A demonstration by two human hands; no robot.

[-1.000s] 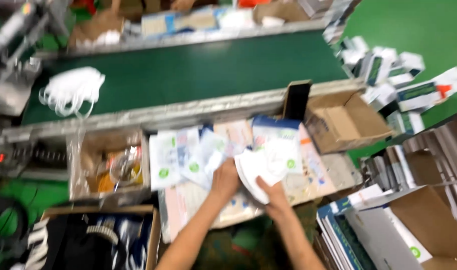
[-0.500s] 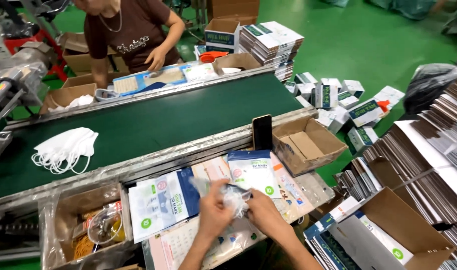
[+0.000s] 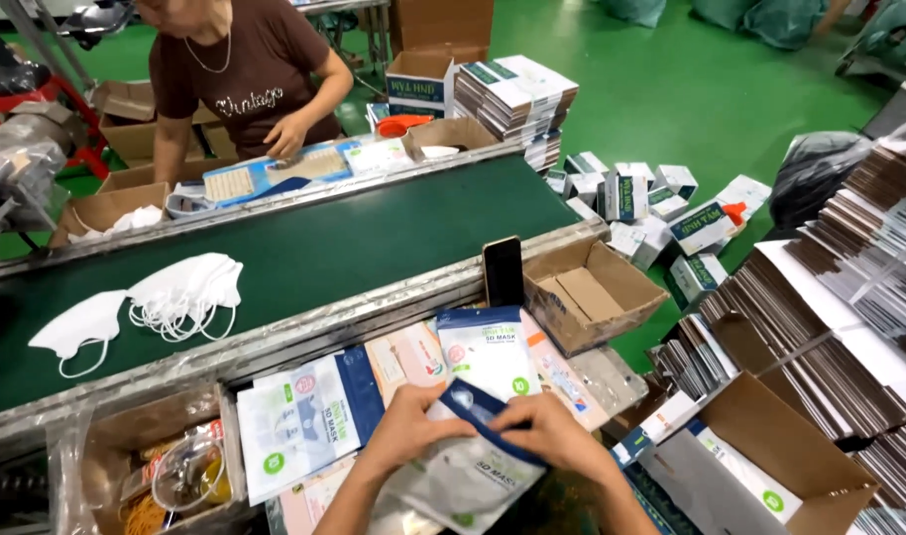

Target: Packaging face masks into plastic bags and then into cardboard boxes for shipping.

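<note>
Both hands' fingers, left hand point(image 3: 405, 431) and right hand point(image 3: 552, 434), grasp a blue-topped white pouch point(image 3: 468, 471), seemingly at its mouth

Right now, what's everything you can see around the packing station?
Blue-and-white plastic mask pouch: one, held in both hands, bottom centre.
Printed flat pouches: several, white and blue, on the bench in front.
White face masks: one pile plus a single, on the green conveyor belt.
Black phone: one, upright at the belt's edge.
Open brown cardboard box: one, right of the phone.
Small printed cartons: many, white and green, on the floor.
Co-worker: one, brown shirt, across the belt.
Left hand, right hand: gripping the pouch.
</note>
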